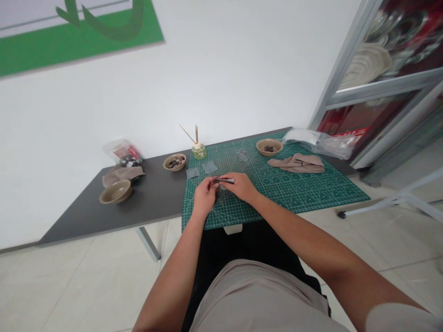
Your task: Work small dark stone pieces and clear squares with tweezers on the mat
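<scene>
This looks like a small craft work place, but I can't tell if it is in a shop or an office. A long dark table (pixel 152 198) stands by a plain white wall (pixel 221 74), with a green mat full of lines (pixel 277 184) on its right part and little bowls at the left and far right. The floor (pixel 114 267) has big pale tiles, and a metal and glass door or case (pixel 377 92) is at the right.
</scene>
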Demonstrator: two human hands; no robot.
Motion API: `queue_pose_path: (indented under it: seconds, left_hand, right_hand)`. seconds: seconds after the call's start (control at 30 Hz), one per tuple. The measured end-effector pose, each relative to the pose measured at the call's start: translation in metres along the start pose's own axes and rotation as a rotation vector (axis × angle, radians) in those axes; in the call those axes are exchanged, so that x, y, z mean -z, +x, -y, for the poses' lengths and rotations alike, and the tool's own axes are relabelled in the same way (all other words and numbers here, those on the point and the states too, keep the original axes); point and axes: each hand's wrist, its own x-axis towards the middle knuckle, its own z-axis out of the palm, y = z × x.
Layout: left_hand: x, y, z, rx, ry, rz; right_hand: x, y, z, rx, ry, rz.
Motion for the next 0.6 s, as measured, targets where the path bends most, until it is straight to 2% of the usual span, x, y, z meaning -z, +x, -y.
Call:
queue_pose_path:
  seconds: [0.2,0.37,0.6]
  left_hand:
    - [-0.0019,-0.0012,0.0023,0.001,0.002,-0.002]
    - [-0.0004,-0.0017,0.0017,-0.011,-0.023,0.024]
    - [0.0002,-0.0023,-0.0010,0.003,-0.042,-0.019]
  right_hand:
    - [0.0006,-0.0006,0.0018,-0.017,-0.005,-0.017]
    - [0.0009,-0.0014,0.0029,0.033,-0.028,-0.004]
    - [0.0013,-0.0031,0.0041,0.053,-0.029,-0.033]
